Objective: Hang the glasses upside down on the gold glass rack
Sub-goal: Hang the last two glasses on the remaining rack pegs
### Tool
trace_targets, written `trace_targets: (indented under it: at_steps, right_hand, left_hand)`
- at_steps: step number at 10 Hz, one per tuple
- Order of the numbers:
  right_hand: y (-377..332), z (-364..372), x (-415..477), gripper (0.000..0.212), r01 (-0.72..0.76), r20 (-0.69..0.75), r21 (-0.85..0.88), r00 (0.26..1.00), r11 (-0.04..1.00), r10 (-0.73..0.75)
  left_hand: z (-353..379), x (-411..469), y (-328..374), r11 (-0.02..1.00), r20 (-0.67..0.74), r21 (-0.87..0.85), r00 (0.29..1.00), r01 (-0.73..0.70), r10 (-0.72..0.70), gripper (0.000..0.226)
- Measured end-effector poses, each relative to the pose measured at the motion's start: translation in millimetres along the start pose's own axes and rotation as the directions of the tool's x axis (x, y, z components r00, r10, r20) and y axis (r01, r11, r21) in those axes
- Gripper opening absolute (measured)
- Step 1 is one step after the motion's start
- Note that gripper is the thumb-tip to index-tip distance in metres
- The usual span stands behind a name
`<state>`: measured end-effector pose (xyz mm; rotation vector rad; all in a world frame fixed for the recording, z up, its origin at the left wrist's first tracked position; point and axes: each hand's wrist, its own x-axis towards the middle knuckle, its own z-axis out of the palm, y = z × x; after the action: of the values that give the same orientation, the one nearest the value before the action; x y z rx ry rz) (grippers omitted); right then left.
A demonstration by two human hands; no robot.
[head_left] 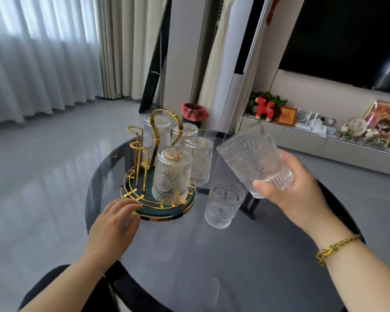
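Glass [252, 158] tilts in right hand [295, 190], above-right of rack [158, 199].

- Round dark glass table [212, 255] fills the foreground, glossy and reflective.
- Grey polished floor [54, 154] spreads out to the left.
- Sheer white curtains [38, 52] hang along the window, a beige drape [124, 46] just beside them.
- Bin with a red liner [194, 112] sits on the floor beyond the table.
- Big black screen [347, 37] on the wall at right.
- Low pale cabinet [302, 136] beneath it, carrying a red toy horse [265, 108], a small framed plaque [286, 116] and a larger gold-framed picture [384, 119].
- Gold bracelet [333, 247] shows at lower right.
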<state>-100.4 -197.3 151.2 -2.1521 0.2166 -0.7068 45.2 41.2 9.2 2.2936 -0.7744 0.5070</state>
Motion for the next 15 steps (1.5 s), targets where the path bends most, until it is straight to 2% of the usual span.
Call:
trace_targets:
  at_steps: [1, 2, 3, 4, 6, 7, 9, 12, 15]
  right_hand:
    - [-20, 7, 17, 0.047, 0.032, 0.037, -0.058, 0.999, 0.998, -0.029]
    - [-40, 15, 38, 0.058, 0.077, 0.123, -0.124, 0.990, 0.989, -0.062]
    - [-63, 25, 61, 0.062, 0.082, 0.227, -0.228, 0.974, 0.970, -0.029]
    - [-86, 40, 82, 0.056, 0.114, 0.300, -0.269, 0.953, 0.956, -0.030]
    - [-110, 79, 117, 0.080, 0.166, 0.409, -0.339, 0.913, 0.926, -0.014]
    - [-113, 95, 127, 0.064, 0.206, 0.459, -0.370, 0.888, 0.906, -0.014]
    - [-112, 122, 140, 0.066, 0.297, 0.526, -0.428, 0.850, 0.854, -0.032]
    - [-97, 156, 140, 0.072, 0.363, 0.640, -0.495, 0.767, 0.790, 0.049]
    - [-86, 177, 136, 0.075, 0.390, 0.691, -0.537, 0.712, 0.748, 0.124]
  left_hand:
    - [6, 7, -18, 0.987, 0.072, 0.024, 0.984, 0.159, -0.160, 0.038]
    - [14, 10, -32, 0.977, 0.203, 0.078, 0.956, 0.199, -0.211, 0.054]
    - [18, 13, -37, 0.972, 0.245, 0.070, 0.941, 0.222, -0.233, 0.056]
    - [18, 11, -38, 0.975, 0.244, 0.055, 0.944, 0.215, -0.222, 0.055]
    - [17, 9, -42, 0.972, 0.211, -0.004, 0.950, 0.234, -0.228, 0.048]
    - [17, 8, -42, 0.972, 0.194, -0.017, 0.954, 0.236, -0.228, 0.047]
    - [19, 7, -42, 0.969, 0.178, -0.027, 0.955, 0.246, -0.238, 0.047]
    - [20, 6, -43, 0.968, 0.186, -0.020, 0.952, 0.250, -0.242, 0.049]
    - [19, 7, -43, 0.969, 0.192, -0.019, 0.952, 0.248, -0.240, 0.050]
